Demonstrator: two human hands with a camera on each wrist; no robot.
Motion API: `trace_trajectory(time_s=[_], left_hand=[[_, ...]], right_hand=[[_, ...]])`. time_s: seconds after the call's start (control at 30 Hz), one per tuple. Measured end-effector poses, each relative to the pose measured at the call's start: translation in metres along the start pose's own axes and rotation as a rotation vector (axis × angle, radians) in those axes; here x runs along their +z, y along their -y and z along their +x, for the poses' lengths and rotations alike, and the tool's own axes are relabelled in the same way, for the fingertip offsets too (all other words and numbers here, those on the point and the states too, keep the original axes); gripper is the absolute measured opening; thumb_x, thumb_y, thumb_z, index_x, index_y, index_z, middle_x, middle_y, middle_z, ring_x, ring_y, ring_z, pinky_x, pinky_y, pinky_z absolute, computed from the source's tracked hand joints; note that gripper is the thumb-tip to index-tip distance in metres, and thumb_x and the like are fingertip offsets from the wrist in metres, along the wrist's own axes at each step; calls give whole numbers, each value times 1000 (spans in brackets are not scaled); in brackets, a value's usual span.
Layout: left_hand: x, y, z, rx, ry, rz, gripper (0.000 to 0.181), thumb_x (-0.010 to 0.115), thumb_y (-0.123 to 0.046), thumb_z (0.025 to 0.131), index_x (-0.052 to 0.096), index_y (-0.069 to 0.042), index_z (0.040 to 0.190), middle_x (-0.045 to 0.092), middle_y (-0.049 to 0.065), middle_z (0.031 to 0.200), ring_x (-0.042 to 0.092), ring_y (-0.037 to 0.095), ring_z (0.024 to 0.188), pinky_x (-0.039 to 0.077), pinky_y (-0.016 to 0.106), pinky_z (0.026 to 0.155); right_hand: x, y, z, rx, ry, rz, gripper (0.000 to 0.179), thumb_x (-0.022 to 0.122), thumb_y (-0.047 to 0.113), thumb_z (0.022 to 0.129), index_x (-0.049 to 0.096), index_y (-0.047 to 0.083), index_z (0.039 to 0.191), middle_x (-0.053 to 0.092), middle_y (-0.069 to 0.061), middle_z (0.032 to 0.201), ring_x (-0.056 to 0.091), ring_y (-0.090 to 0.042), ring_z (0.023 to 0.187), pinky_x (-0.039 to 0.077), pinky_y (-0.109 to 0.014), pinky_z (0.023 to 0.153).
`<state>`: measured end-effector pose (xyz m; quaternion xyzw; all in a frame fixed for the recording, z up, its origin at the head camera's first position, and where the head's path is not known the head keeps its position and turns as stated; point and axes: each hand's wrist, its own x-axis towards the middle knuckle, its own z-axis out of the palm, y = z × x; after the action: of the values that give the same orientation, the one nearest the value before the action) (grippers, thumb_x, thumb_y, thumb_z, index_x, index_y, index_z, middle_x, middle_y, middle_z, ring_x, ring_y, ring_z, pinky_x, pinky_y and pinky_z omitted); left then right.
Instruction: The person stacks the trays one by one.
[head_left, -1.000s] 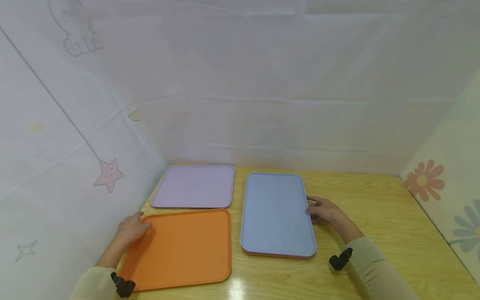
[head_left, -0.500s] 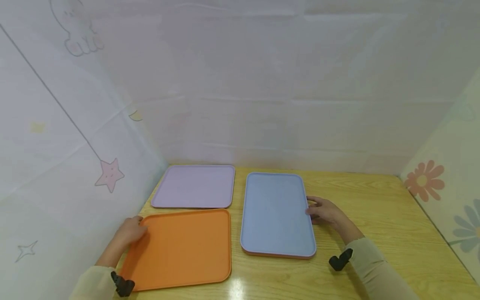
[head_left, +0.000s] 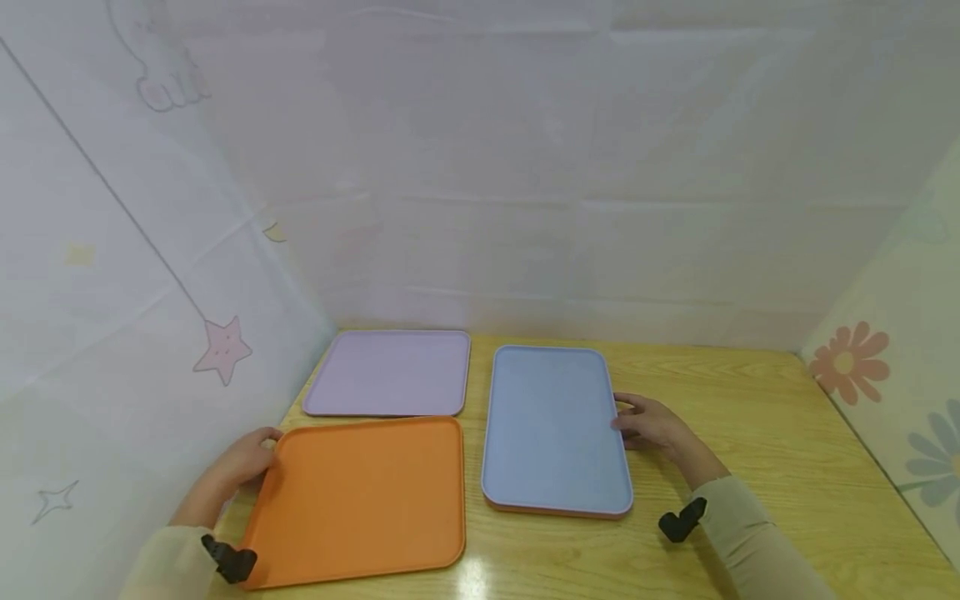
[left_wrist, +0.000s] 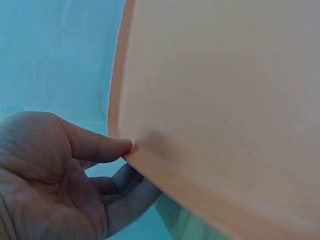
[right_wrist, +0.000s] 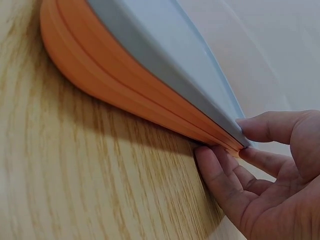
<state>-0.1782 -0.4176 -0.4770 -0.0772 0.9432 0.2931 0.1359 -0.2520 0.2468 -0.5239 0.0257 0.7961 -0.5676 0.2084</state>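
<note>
An orange tray lies at the left front of the wooden table. My left hand pinches its far left corner; in the left wrist view the thumb presses on the rim from above and the fingers curl beneath. To the right sits a stack of trays, a light blue tray on top and orange trays under it. Along the stack's right side, my right hand holds the edge. Its thumb touches the blue rim, and its other fingers reach to the orange edge and the tabletop.
A lilac tray lies behind the orange one, near the back wall cloth. Printed cloth walls stand close to the left and at the right. Wooden tabletop shows on the right side.
My left hand has shifted left and closed on the orange tray's corner, and the tray has moved slightly. The right hand and its stack stay where they were.
</note>
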Motion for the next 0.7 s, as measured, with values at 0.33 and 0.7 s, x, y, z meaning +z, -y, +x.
trace_trajectory(time_s=[0.33, 0.7], left_hand=[[-8, 2, -14, -58, 98, -298, 51, 50, 1, 98, 29, 10, 144, 58, 21, 106, 61, 24, 84, 56, 39, 71], [-16, -2, -25, 2, 144, -503, 55, 45, -4, 105, 17, 10, 151, 61, 22, 119, 66, 24, 97, 59, 44, 81]], right_hand=[[0, 3, -4, -1, 9, -6, 74, 71, 11, 92, 34, 2, 156, 57, -28, 133, 66, -24, 98, 60, -41, 84], [-1, 3, -7, -7, 24, 13, 73, 71, 11, 94, 34, 0, 155, 58, -29, 132, 68, -26, 101, 60, -42, 85]])
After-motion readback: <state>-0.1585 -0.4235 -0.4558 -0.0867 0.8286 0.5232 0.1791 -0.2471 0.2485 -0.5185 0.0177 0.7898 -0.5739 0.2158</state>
